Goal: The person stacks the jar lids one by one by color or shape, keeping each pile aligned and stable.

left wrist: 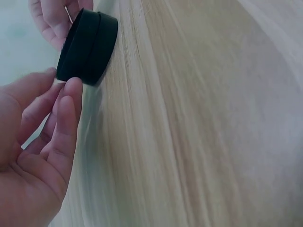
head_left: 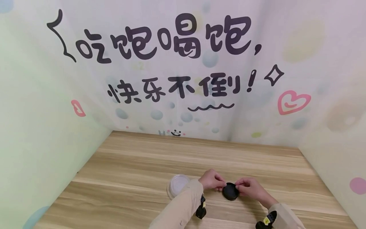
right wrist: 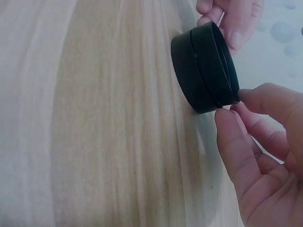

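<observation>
A short round black dish (head_left: 230, 191) with a raised rim sits on the table between my two hands. From the side, in the left wrist view, the black dish (left wrist: 90, 49) shows a seam around its wall, like two shallow pieces stacked. My left hand (head_left: 213, 180) pinches its left edge between thumb and fingertips. On the opposite edge, my right hand (head_left: 251, 188) pinches the rim the same way; its thumb and fingertips meet the black wall (right wrist: 201, 68) in the right wrist view.
Left of my left forearm, a round clear plastic container or lid (head_left: 178, 183) lies on the wood-grain table (head_left: 128, 203), partly hidden by the sleeve. A printed fabric wall (head_left: 171, 121) closes off the back, with side walls at left and right.
</observation>
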The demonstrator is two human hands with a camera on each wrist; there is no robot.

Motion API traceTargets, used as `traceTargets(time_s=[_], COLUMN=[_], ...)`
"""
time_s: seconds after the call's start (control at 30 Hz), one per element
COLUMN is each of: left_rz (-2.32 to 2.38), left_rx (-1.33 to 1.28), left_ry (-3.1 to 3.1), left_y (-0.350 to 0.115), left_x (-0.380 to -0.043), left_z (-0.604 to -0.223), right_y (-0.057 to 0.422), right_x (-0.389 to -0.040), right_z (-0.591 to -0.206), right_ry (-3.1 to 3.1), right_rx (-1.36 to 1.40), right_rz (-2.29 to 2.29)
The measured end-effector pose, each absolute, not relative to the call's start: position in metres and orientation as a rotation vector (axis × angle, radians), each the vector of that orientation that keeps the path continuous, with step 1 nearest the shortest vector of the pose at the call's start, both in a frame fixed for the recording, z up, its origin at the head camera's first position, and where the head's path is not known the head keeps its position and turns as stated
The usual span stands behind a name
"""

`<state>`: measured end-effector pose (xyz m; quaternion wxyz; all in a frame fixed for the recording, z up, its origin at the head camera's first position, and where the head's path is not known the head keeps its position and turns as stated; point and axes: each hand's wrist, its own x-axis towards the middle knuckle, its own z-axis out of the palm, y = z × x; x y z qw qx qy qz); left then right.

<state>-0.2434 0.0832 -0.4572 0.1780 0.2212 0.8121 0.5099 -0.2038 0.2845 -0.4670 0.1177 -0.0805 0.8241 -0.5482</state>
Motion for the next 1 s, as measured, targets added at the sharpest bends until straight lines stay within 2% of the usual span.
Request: traceTargets(time_s=[0.3,0.53,1.0], left_rz=[1.387,1.403,1.312], left_rx=[0.643,0.585,0.486], left_ry=[2.338,2.434,2.66], left_y=[0.076,0.063,-0.015], left_x=[-0.26,-0.28,-0.309], left_z=[-0.46,-0.448,-0.407], right_y=[0.286,0.293,0.307], right_x=[-0.206,-0.21,-0.216], right_z=[-0.463,-0.455,-0.437], right_ry=[2.357,2.422,2.641], right_rx=[-0.166,-0.143,-0.011], right_rz=[-1.617,-1.581,-1.714])
